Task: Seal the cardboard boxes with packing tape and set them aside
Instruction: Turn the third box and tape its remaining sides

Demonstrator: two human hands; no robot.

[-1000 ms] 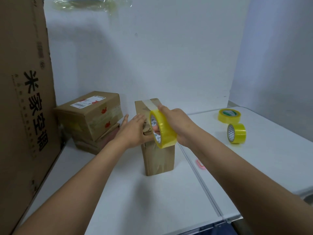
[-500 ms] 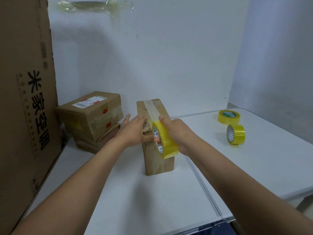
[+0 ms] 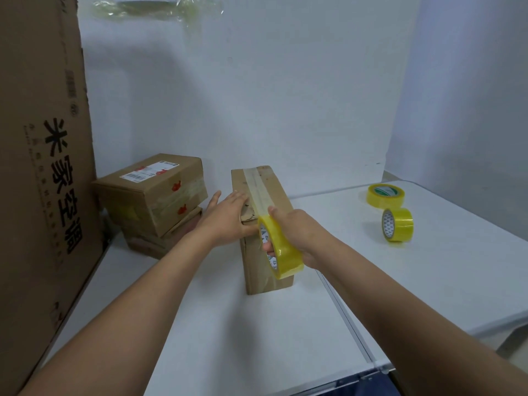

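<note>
Head view: your left hand (image 3: 228, 221) rests flat on the top left edge of a narrow cardboard box (image 3: 267, 270), fingers straight and spread, pressing down beside a torn patch of cardboard. The box stands near the middle of the white bench (image 3: 200, 324); its long axis runs away from you toward the wall. A strip of clear packing tape (image 3: 257, 190) runs along the top face, from the far end back to the roll.

Your right hand (image 3: 300, 235) grips a yellow tape roll (image 3: 281, 248) at the box's near top edge, fingers curled around its rim and through the core. The roll stands on edge, its open core facing left, with small triangle marks on the inner cardboard.

At the left, two taped boxes (image 3: 151, 195) sit stacked; the upper one carries a white barcode shipping label and red marks, too small to read. A tall carton (image 3: 37, 167) at the far left shows large black Chinese characters, 米家空调. On the bench at right lie two spare tape rolls (image 3: 395, 215), touching: one flat with a green-and-white core label, one on edge.
</note>
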